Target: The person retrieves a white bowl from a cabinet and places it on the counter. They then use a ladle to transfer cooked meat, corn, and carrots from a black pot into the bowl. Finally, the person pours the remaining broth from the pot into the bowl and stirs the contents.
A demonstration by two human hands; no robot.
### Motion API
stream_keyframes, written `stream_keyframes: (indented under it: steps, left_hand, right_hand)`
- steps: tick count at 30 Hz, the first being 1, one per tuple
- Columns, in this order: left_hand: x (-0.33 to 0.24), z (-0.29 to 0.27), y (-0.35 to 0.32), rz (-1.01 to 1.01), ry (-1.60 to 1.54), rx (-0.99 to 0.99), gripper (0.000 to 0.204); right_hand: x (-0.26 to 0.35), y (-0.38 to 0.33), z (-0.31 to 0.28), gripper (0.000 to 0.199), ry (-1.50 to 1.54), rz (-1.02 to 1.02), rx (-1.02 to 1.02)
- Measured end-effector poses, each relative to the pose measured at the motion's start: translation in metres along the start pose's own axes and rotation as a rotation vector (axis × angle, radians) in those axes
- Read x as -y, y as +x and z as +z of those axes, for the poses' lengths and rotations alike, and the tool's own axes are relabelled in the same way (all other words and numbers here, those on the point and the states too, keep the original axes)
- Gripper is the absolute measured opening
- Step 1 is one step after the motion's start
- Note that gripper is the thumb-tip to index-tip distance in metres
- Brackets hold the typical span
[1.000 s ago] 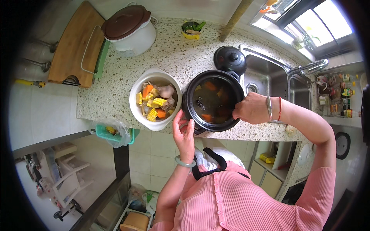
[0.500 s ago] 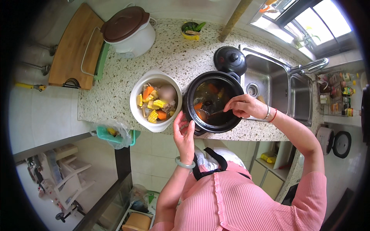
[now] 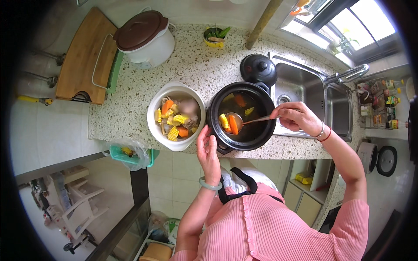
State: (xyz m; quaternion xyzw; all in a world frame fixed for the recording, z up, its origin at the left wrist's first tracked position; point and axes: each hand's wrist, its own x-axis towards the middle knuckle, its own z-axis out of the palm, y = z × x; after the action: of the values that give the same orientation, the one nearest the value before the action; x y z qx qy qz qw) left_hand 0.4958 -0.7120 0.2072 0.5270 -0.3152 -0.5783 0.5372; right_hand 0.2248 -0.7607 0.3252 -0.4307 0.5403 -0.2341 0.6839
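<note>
Speckled stone countertop (image 3: 130,102) runs across the kitchen, with a slow cooker (image 3: 150,45) at the far left and a steel sink (image 3: 302,76) at the right. Compared with half a second ago, the right hand (image 3: 299,118) has shifted rightward, and the ladle (image 3: 257,119), then low in the dark broth with its load mostly hidden, now shows its bowl clearly, carrying food; the left hand (image 3: 208,152) keeps its place. Closed around the handle's end, the right hand is just above the right rim of the black pot (image 3: 248,145), while the ladle's bowl lies to its left, inside the pot near the left wall. Unclenched and holding nothing, the left hand has its fingers at the pot's near left side, beside the white bowl (image 3: 176,144) of corn, carrot and meat. Shiny, round and metallic, the ladle has a slim handle and bears yellow corn (image 3: 224,121) and bright orange carrot (image 3: 234,125).
</note>
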Motion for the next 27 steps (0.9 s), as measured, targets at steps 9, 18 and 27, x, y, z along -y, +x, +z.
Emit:
stream_keyframes:
  steps: [9,18,27]
  left_hand:
    - [-0.01,0.004,0.009,0.083,0.035,0.024,0.045]
    - [-0.025,-0.004,0.023,0.132,-0.055,-0.023,0.048]
    - [-0.019,-0.041,0.028,0.144,-0.068,-0.144,0.05]
  right_hand:
    - [0.027,-0.02,-0.006,0.028,0.006,-0.011,-0.079]
    - [0.086,-0.008,0.016,0.029,-0.067,-0.037,-0.08]
    - [0.092,0.073,0.066,0.028,-0.06,-0.069,0.049]
